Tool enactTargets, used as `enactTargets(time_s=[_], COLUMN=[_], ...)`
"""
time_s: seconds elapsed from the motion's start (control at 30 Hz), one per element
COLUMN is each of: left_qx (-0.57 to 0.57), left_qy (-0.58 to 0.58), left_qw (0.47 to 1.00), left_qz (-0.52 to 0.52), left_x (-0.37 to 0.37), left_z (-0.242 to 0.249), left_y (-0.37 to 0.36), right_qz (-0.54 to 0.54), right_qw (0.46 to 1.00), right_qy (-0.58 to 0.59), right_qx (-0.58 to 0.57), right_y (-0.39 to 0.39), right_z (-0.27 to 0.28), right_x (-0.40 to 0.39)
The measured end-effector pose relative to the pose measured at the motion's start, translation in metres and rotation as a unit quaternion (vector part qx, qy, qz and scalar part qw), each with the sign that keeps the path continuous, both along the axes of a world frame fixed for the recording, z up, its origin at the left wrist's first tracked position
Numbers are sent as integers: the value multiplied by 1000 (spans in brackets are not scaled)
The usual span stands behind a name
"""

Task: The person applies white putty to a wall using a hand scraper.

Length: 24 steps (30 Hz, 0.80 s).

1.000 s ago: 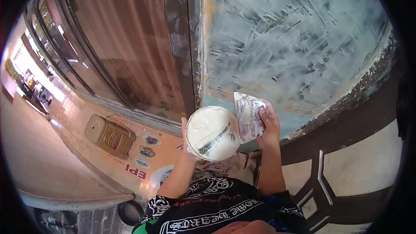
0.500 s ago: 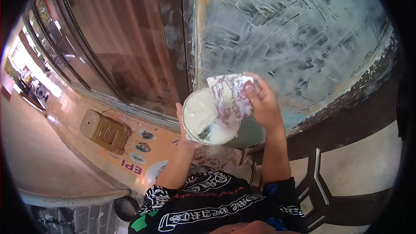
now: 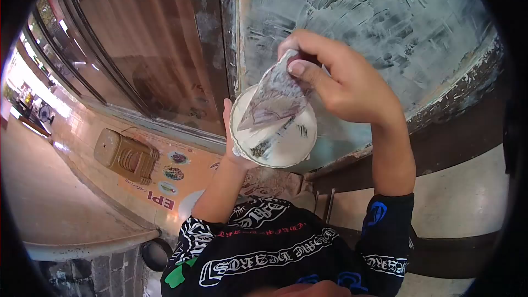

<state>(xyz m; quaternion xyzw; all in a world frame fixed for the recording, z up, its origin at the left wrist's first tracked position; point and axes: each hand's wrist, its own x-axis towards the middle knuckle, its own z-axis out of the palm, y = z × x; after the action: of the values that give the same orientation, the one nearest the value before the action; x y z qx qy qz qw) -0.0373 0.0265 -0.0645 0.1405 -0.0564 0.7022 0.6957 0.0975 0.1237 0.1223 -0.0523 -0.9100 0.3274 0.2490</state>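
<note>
My left hand (image 3: 230, 147) is wrapped round the side of a round bowl (image 3: 304, 155), its thumb up along the rim; its other fingers are hidden below. White putty (image 3: 291, 142) coats the inside, with dark bare streaks near the bottom. Between thumb and fingers, my right hand (image 3: 352, 85) pinches a putty-smeared, thin flat scraper (image 3: 275, 99). The scraper tilts over the bowl, its lower edge down at the putty. Behind both hands stands a wall panel (image 3: 352, 16) smeared with whitish putty strokes.
Left of the panel is a dark-framed glass door (image 3: 148, 38). A brown plastic stool (image 3: 125, 155) lies on the orange printed banner (image 3: 187, 157) on the floor. A curved counter (image 3: 82, 250) is at lower left, with dark metalwork (image 3: 456, 245) at lower right.
My right hand has swung up and over the bowl, turning the scraper so its lower edge points left and down. The bowl has shifted slightly up and to the right.
</note>
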Motion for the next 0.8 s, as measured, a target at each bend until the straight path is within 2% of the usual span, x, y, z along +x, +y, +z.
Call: enactTargets(time_s=[0.07, 0.1, 0.17, 0.23, 0.3, 0.37, 0.57, 0.63, 0.8], left_qx=[-8, -6, 110, 113, 99, 90, 90, 127, 90], left_qy=[41, 43, -70, -61, -20, 0, -44, -53, -21], left_qw=[999, 999, 990, 990, 994, 996, 994, 988, 995], left_qz=[13, 13, -51, -52, -34, -25, -46, -72, -32], left_x=[3, 4, 5, 7, 4, 5, 6, 5, 5], left_z=[0, 1, 2, -3, -5, -5, -1, -4, -1], left_y=[0, 1, 5, 5, 5, 4, -4, -3, -9], right_qz=[14, 15, 25, 27, 46, 50, 42, 43, 42], right_qw=[993, 992, 986, 987, 985, 982, 979, 980, 986], right_qy=[-3, 0, -16, -27, -104, -103, -120, -112, -110], right_qx=[120, 123, 166, 156, 127, 150, 158, 159, 121], right_y=[-3, -2, -1, 1, 4, 5, 3, 0, 0], right_z=[-2, -4, -9, -11, -12, -15, -26, -26, -13], right_x=[-3, -5, -7, -11, -15, -17, -26, -28, -30])
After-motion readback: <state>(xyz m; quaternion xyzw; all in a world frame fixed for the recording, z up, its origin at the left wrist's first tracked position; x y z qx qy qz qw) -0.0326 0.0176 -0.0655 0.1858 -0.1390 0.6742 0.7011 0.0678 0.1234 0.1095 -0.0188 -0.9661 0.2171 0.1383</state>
